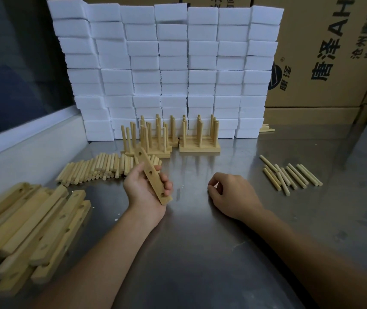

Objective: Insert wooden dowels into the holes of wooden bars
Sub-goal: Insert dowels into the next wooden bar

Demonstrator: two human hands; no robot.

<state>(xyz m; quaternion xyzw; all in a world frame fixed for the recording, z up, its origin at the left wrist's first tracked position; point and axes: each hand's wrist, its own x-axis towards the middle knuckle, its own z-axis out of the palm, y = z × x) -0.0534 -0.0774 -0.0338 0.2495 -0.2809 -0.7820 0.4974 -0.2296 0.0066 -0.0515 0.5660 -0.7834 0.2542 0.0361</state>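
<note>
My left hand (143, 190) grips a wooden bar (150, 172) with three holes, held tilted above the metal table, its holed face toward me. My right hand (231, 195) rests on the table to the right, fingers curled loosely, and I see nothing in it. A large pile of dowels (102, 168) lies behind my left hand. A smaller group of loose dowels (291, 176) lies to the right of my right hand. A stack of empty bars (33, 226) lies at the near left. Bars with upright dowels (167, 137) stand at the back.
A wall of white foam blocks (167, 70) rises behind the finished bars. Cardboard boxes (325, 52) stand at the back right. A white ledge (28, 132) and dark pane border the left. Bare steel table (200, 230) stretches between my arms.
</note>
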